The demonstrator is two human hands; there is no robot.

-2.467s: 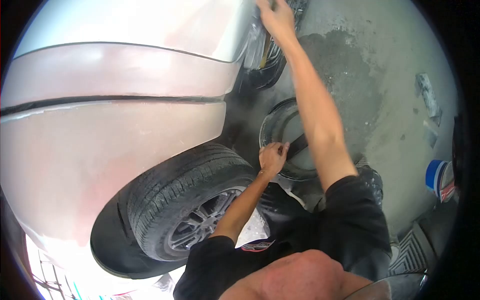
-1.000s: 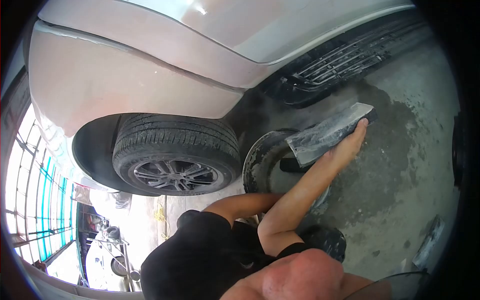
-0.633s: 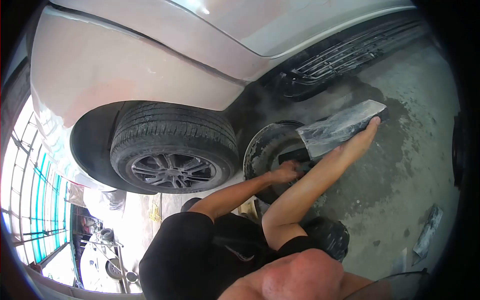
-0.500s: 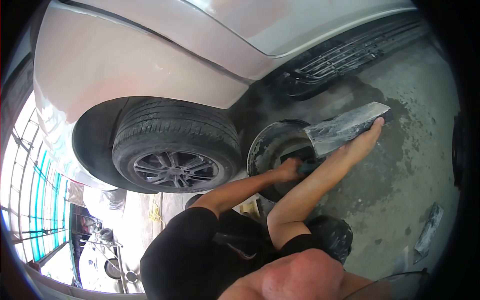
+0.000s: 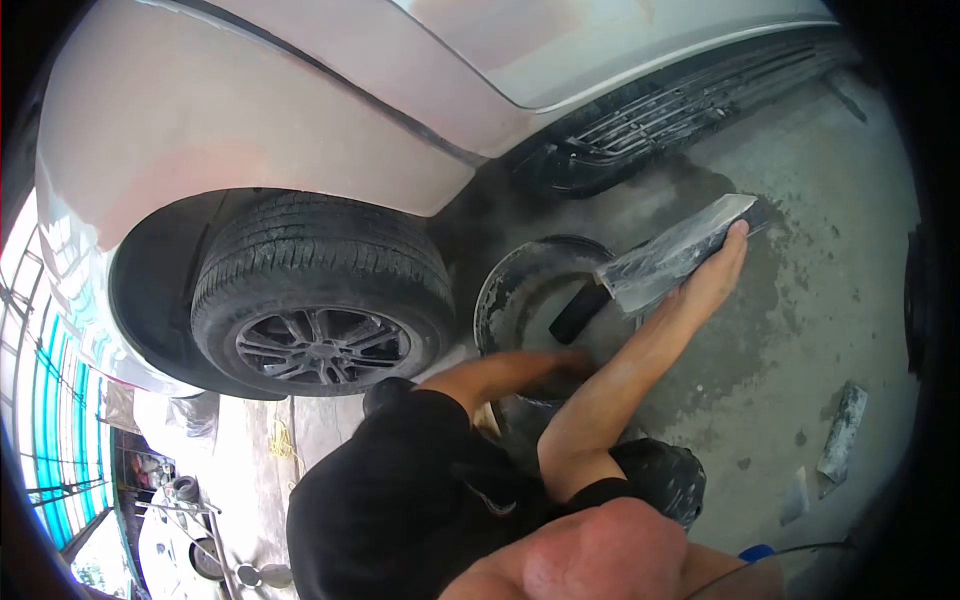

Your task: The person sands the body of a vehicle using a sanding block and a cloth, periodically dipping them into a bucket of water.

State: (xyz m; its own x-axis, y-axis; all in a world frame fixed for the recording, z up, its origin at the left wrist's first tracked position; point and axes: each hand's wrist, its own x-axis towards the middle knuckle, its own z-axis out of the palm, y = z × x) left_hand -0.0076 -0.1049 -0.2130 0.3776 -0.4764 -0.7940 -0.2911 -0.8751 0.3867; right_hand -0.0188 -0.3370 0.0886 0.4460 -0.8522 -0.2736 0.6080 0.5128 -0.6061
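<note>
Head view, the only one we have: our right hand [image 5: 708, 275] grips the block [image 5: 680, 252], long, grey and smeared pale, with the fingers closed along its lower long edge and one fingertip up near the far end. We have the block tilted, its near end overlapping the basin [image 5: 494, 292] and its far end out over the wet patch [image 5: 700, 375] on the floor [image 5: 770, 425]. Our left hand [image 5: 572, 364] is low by the near side of the basin, blurred, dark and partly behind our right forearm; we cannot tell if it is open or closed, or on anything. Black bar [image 5: 579, 312] shows slanted within the basin opening, upper end hidden by the block; what it rests on, we can't tell. Basin is round, dark, with pale flaking marks inside, and sits just beside the tire [image 5: 318, 240]. We see the tire under the pale fender [image 5: 270, 120], which has pinkish patches, with the spoked rim [image 5: 322, 347] facing us. Ribbed black step [image 5: 650, 122] runs below the door [image 5: 570, 50], beyond the basin. Over on the floor at our right we get a whitish-grey strip [image 5: 842, 436], well apart from the block. Yellow cord [image 5: 283, 438] lies loose below the tire in view.
</note>
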